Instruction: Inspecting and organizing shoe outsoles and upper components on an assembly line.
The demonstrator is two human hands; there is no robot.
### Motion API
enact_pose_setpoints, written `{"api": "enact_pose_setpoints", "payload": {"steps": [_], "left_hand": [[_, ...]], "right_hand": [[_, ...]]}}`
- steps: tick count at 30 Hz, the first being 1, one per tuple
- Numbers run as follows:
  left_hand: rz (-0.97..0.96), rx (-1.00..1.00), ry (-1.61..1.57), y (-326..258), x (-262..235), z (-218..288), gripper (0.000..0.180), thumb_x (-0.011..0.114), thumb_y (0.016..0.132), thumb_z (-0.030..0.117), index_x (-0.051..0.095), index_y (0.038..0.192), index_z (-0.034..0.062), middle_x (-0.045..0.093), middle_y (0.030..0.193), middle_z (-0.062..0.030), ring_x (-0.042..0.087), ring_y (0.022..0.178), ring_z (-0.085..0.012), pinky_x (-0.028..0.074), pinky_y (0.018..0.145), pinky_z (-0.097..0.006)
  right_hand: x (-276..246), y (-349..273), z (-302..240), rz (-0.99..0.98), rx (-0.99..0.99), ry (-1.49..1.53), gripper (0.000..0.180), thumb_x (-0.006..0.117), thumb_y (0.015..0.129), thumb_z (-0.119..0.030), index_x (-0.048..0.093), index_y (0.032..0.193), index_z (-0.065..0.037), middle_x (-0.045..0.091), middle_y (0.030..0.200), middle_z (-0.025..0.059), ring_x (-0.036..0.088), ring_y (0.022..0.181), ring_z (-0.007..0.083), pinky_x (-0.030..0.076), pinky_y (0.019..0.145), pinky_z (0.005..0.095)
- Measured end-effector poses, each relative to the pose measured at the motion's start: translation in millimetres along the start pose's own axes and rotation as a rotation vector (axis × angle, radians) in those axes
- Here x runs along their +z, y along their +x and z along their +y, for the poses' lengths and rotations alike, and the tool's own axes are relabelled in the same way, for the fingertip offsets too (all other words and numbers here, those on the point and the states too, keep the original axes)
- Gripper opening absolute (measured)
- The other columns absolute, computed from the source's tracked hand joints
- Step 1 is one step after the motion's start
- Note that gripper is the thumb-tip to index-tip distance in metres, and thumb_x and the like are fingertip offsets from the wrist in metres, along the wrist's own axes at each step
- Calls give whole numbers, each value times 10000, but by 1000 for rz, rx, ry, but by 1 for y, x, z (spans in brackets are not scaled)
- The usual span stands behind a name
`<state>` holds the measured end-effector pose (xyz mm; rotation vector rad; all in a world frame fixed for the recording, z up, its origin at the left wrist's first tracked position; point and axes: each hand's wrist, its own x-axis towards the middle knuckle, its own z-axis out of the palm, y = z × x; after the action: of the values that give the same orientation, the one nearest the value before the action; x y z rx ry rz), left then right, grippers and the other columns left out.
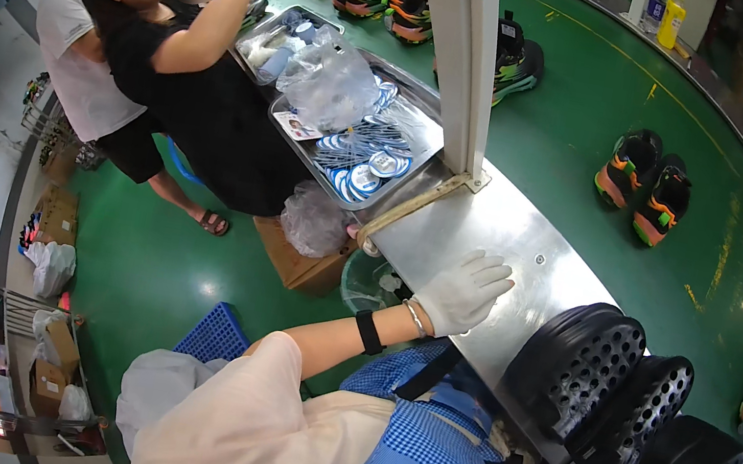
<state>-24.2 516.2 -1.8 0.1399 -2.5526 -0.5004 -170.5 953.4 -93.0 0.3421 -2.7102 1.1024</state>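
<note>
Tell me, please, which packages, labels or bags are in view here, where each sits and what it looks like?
Clear plastic bag: crumpled, on the steel trays.
Round labels: blue and white discs heaped in the nearer tray.
Small card: white, at that tray's left edge.
Yellow bottle: upright, far top right.
Cardboard box: brown, on the green floor under the steel bench.

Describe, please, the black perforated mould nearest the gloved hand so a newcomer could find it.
Start at the steel table beside the green conveyor. Three black domed moulds lie at its near end. Yours is the mould closest to the gloved left hand, leftmost of the row.
</note>
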Motion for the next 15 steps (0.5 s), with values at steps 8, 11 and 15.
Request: {"api": "enact_pose_setpoints", "payload": {"steps": [8,11,15], "left_hand": [[84,-9,-9,-1,-3,7,238,630,819,28,669,1054,18,656,1155,-118,606,1150,-307,473,1019,-442],[107,-23,-8,-3,-2,10,222,632,813,22,675,1031,18,663,1141,-117,617,1130,-306,490,1002,-438],[140,-58,-9,-6,-3,18,213,641,798,6,683,1007,13,674,1117,-116,633,1105,-307,514,980,-434]], "right_hand": [[-16,3,-35,-56,-11,-170,395,639,919,15,597,1304,89,648,1340,183,630,1196,235,460,1056,364],[-23,8,-71,-86,159,-230,397,654,925,-10,598,1306,85,654,1332,181,635,1186,240,466,1048,362],[-23,2,-45,-94,124,-45,447,636,958,-105,566,1363,71,627,1369,186,623,1213,282,464,1058,366]]}}
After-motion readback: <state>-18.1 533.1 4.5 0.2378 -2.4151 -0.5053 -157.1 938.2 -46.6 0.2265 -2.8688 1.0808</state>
